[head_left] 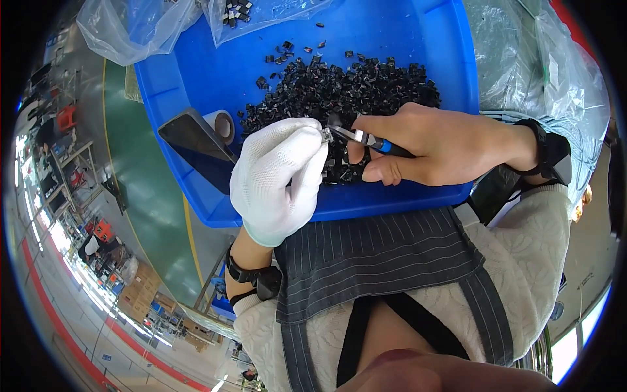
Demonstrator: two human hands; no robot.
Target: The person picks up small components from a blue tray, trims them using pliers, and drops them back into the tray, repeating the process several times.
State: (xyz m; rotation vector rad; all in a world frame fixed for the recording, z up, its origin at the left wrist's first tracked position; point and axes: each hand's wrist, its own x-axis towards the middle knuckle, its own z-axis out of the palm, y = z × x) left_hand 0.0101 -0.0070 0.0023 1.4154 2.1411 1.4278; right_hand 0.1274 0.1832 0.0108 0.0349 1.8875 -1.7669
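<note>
My left hand (277,176), in a white knit glove, is closed in a pinch on a small silvery part (326,135) at its fingertips. My bare right hand (431,145) grips a slim metal-tipped hand tool (385,146) with a black and blue handle. The tool's tip meets the small part or lies right beside it; blur hides the exact contact. Both hands are above a heap of small black pieces (353,85), which lies in a blue plastic tray (196,189).
Inside the tray's left side, a dark phone-like slab (192,140) leans beside a roll of tape (221,125). Clear plastic bags (140,29) overhang the far left rim, one holding small pieces. More plastic sheeting (509,59) and pale cables (578,140) lie right of the tray.
</note>
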